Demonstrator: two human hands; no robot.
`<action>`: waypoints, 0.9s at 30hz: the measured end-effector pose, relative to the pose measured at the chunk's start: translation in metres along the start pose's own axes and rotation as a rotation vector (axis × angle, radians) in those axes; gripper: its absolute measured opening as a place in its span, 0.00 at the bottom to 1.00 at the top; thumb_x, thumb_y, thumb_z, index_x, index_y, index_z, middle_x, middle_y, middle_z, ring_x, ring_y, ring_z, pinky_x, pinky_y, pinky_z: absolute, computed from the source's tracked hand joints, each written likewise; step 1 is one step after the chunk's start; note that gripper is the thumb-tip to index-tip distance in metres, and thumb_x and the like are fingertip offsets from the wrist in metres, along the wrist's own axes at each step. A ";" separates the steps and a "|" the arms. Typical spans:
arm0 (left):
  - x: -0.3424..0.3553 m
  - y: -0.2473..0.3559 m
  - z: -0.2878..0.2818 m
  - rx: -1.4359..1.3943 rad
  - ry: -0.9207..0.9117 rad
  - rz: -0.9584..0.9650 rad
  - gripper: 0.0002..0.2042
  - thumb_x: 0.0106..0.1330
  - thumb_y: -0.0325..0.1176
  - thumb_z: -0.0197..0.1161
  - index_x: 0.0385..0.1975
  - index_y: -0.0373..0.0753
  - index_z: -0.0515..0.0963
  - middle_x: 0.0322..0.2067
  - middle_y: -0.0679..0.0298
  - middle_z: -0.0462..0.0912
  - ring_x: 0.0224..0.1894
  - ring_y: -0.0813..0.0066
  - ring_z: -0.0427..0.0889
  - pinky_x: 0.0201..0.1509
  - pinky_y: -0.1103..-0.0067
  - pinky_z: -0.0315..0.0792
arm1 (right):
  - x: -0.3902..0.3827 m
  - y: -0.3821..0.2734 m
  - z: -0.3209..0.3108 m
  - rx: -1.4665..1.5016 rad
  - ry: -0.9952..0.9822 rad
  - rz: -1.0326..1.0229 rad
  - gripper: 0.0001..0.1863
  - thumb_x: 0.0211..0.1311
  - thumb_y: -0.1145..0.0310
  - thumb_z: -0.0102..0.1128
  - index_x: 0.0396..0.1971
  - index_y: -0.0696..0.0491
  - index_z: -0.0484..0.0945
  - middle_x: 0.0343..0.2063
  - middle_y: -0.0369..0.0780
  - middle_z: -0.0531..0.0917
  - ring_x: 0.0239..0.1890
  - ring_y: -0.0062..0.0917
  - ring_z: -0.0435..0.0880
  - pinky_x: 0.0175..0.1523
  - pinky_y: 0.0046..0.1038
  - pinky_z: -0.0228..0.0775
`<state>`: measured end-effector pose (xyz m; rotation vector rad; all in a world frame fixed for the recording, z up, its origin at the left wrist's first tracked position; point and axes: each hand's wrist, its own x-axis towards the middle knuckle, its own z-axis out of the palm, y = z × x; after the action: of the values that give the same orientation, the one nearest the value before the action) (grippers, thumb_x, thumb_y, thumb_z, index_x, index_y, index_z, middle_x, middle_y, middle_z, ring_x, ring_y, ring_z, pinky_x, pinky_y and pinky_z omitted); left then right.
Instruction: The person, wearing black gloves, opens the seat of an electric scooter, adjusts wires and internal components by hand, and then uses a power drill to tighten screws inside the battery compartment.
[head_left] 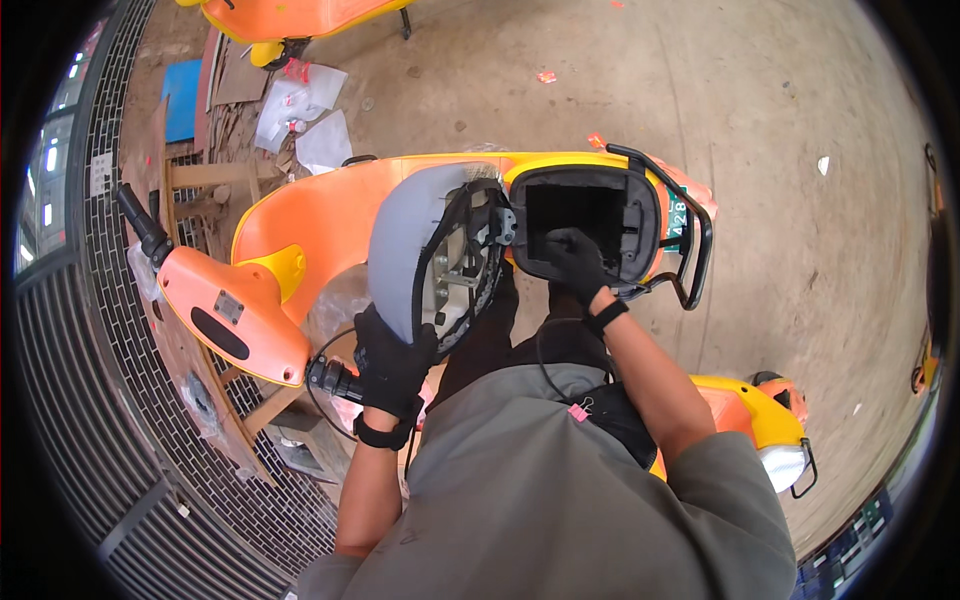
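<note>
An orange and yellow scooter (330, 205) stands crosswise in front of me. Its grey seat (405, 230) is tipped up on edge toward the handlebars, with its underside and metal hinge (497, 228) facing right. My left hand (392, 362), in a black glove, grips the seat's near edge beside the handlebar grip (335, 380). My right hand (578, 260), gloved too, reaches over the near side of the black storage compartment (643, 225). Its fingers are curled in; anything inside them is hidden against the dark interior.
Behind the compartment curves a black rear rack (705, 255). A second scooter (300, 15) stands at the far left, and another (755, 420) close by on my right. Wooden boards (215, 175) and plastic sheeting (300, 100) lie by the tiled strip on the left.
</note>
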<state>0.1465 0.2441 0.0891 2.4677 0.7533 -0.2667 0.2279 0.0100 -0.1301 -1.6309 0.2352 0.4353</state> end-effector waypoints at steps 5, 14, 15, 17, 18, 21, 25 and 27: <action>-0.001 0.001 0.000 0.002 0.015 -0.009 0.31 0.46 0.37 0.68 0.49 0.30 0.64 0.42 0.46 0.67 0.45 0.49 0.71 0.48 0.62 0.67 | 0.022 0.017 0.043 -0.010 0.111 0.087 0.11 0.45 0.65 0.67 0.27 0.54 0.77 0.29 0.42 0.82 0.31 0.28 0.82 0.36 0.29 0.72; -0.003 0.021 -0.004 0.063 0.047 0.082 0.31 0.47 0.37 0.66 0.50 0.30 0.62 0.39 0.44 0.69 0.44 0.45 0.71 0.47 0.60 0.67 | 0.056 0.043 0.063 -0.342 0.067 0.040 0.10 0.52 0.68 0.64 0.33 0.55 0.81 0.30 0.43 0.84 0.34 0.28 0.84 0.40 0.28 0.73; -0.003 0.024 -0.006 0.077 0.042 0.092 0.31 0.47 0.37 0.66 0.50 0.30 0.62 0.39 0.44 0.69 0.44 0.44 0.71 0.46 0.60 0.67 | 0.056 0.038 0.063 -0.287 0.055 0.028 0.10 0.52 0.67 0.64 0.33 0.55 0.81 0.30 0.42 0.84 0.34 0.28 0.84 0.41 0.28 0.73; -0.004 0.018 -0.005 0.078 0.057 0.094 0.31 0.47 0.37 0.66 0.50 0.30 0.62 0.39 0.43 0.69 0.43 0.44 0.71 0.46 0.59 0.67 | 0.054 0.019 0.062 -0.308 0.034 0.037 0.09 0.52 0.68 0.61 0.33 0.54 0.81 0.31 0.44 0.84 0.36 0.33 0.83 0.42 0.30 0.73; -0.004 0.015 -0.005 0.083 0.072 0.104 0.31 0.48 0.37 0.65 0.50 0.30 0.62 0.39 0.43 0.69 0.43 0.44 0.71 0.45 0.59 0.67 | 0.054 0.012 0.063 -0.325 0.019 0.045 0.09 0.52 0.68 0.58 0.33 0.54 0.80 0.31 0.46 0.83 0.38 0.38 0.82 0.43 0.32 0.72; -0.004 0.010 -0.003 0.090 0.057 0.113 0.31 0.48 0.37 0.65 0.51 0.29 0.62 0.39 0.44 0.68 0.43 0.45 0.70 0.45 0.59 0.67 | 0.063 0.024 0.061 -0.240 -0.011 0.064 0.11 0.52 0.68 0.57 0.36 0.54 0.80 0.33 0.47 0.83 0.38 0.38 0.82 0.44 0.32 0.72; -0.009 0.006 -0.001 0.099 0.072 0.115 0.32 0.48 0.38 0.65 0.51 0.28 0.61 0.40 0.44 0.67 0.43 0.45 0.70 0.45 0.60 0.66 | 0.081 0.040 0.052 -0.354 -0.124 -0.005 0.15 0.53 0.72 0.56 0.42 0.55 0.79 0.33 0.43 0.84 0.37 0.26 0.82 0.45 0.26 0.72; -0.010 0.009 -0.002 0.090 0.051 0.097 0.32 0.47 0.38 0.65 0.51 0.28 0.61 0.40 0.44 0.67 0.44 0.45 0.69 0.46 0.60 0.66 | 0.092 0.037 0.043 -0.386 -0.398 -0.022 0.16 0.55 0.73 0.53 0.45 0.56 0.78 0.35 0.43 0.84 0.38 0.27 0.82 0.46 0.26 0.72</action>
<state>0.1430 0.2343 0.0985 2.5959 0.6531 -0.2068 0.2898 0.0582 -0.2041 -1.8750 -0.1772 0.8125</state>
